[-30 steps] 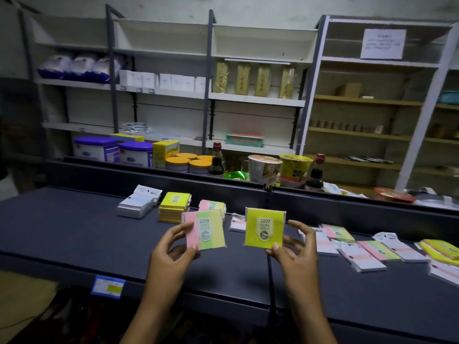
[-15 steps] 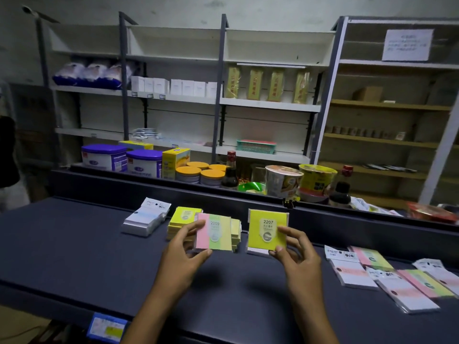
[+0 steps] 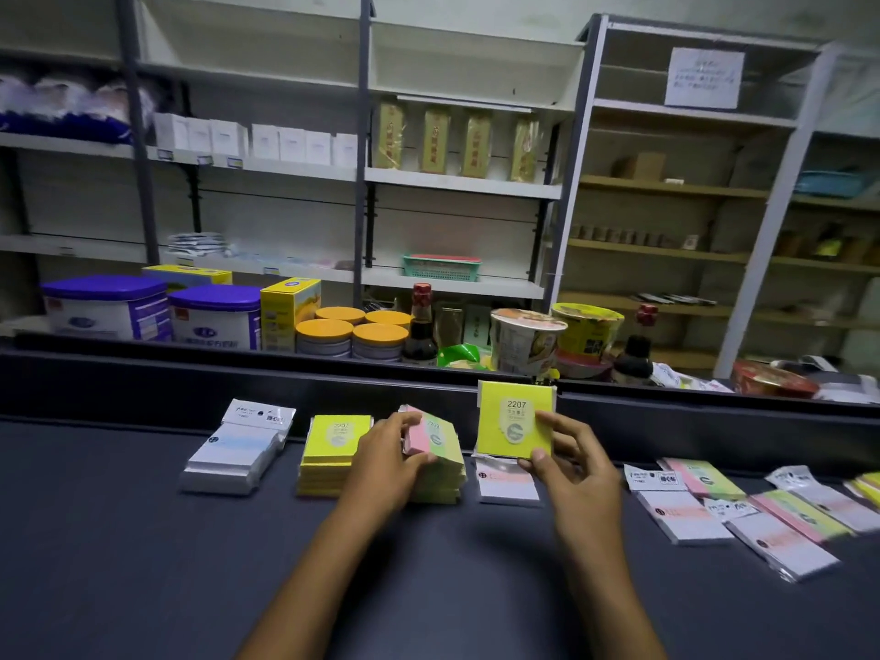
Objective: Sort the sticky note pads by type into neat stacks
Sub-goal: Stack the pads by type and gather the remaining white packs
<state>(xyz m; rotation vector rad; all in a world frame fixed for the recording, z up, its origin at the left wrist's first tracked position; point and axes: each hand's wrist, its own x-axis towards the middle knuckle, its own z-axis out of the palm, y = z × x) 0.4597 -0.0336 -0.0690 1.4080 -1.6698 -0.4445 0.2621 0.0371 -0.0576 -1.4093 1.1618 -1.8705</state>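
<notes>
My left hand (image 3: 386, 462) grips a pink-and-green striped pad (image 3: 431, 435) and holds it on top of the stack of striped pads (image 3: 440, 483). My right hand (image 3: 569, 462) pinches a yellow pad marked 2207 (image 3: 514, 419), held upright above a white packaged pad (image 3: 507, 485) lying on the dark counter. Left of the striped stack stands a stack of yellow pads (image 3: 331, 452), and further left a stack of white packaged pads (image 3: 238, 452).
Several loose pads (image 3: 743, 509), striped and white, lie scattered at the right on the dark counter (image 3: 143, 564). A raised ledge (image 3: 238, 378) runs along the counter's back. Behind it stand tins, jars, bottles and noodle cups, with shelving beyond.
My left hand has carried the striped pad forward and down onto the striped stack. My right hand has moved forward a little with the yellow pad. The camera has come closer.
</notes>
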